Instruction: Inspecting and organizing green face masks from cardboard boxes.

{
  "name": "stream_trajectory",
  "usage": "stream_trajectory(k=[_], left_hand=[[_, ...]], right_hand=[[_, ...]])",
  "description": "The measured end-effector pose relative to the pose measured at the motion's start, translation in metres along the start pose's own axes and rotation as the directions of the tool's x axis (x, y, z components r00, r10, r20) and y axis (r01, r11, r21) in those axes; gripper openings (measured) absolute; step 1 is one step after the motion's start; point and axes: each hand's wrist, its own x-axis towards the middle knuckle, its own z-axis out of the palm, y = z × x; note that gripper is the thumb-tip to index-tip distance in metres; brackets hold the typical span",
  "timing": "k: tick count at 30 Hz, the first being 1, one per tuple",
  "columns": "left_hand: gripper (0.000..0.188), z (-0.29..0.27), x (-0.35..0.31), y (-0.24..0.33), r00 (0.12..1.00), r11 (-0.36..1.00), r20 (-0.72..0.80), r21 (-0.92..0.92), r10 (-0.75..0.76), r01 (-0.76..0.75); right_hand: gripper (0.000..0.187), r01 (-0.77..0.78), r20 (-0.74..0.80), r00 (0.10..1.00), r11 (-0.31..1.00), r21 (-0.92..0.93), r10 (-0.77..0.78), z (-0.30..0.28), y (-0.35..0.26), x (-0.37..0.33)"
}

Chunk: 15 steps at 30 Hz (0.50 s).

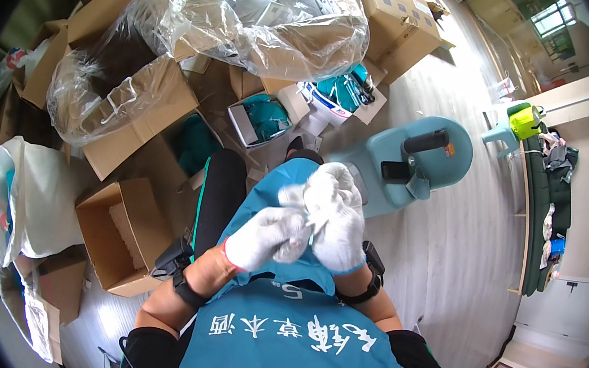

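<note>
Both my hands wear white knit gloves and meet in front of my blue apron (307,331). My left hand (268,239) is closed, its fingertips pinched towards the other hand. Slightly higher, my right hand (337,222) is curled with its fingers bent inward. A small whitish piece seems to be between the fingertips, but blur and the white gloves hide what it is. Beyond the hands stand a small white carton (245,127) of teal pouches and a white tub (321,120) holding more teal pieces.
A large plastic-lined carton (300,68) heaped with grey packets stands ahead. On the left are an opened brown box (100,245) and a white sack (52,207). A blue-green plastic seat (377,161) carries a black phone (395,171) and a dark cylinder (426,142). A dark green bench (541,219) lines the right wall.
</note>
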Motion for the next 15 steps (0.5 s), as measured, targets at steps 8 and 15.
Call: stream_trajectory(k=[8,15], left_hand=[[0.025,0.035,-0.029,0.022,0.895,0.877,0.245,0.408,-0.374,0.255],[0.033,0.033,-0.035,0.034,0.864,0.791,0.237,0.556,-0.445,0.255]], right_hand=[[0.016,-0.559,0.183,0.769,0.783,-0.271,0.612,0.024,-0.064,-0.032],[0.009,-0.612,-0.016,0.581,0.423,-0.668,0.814,0.037,-0.107,-0.029]])
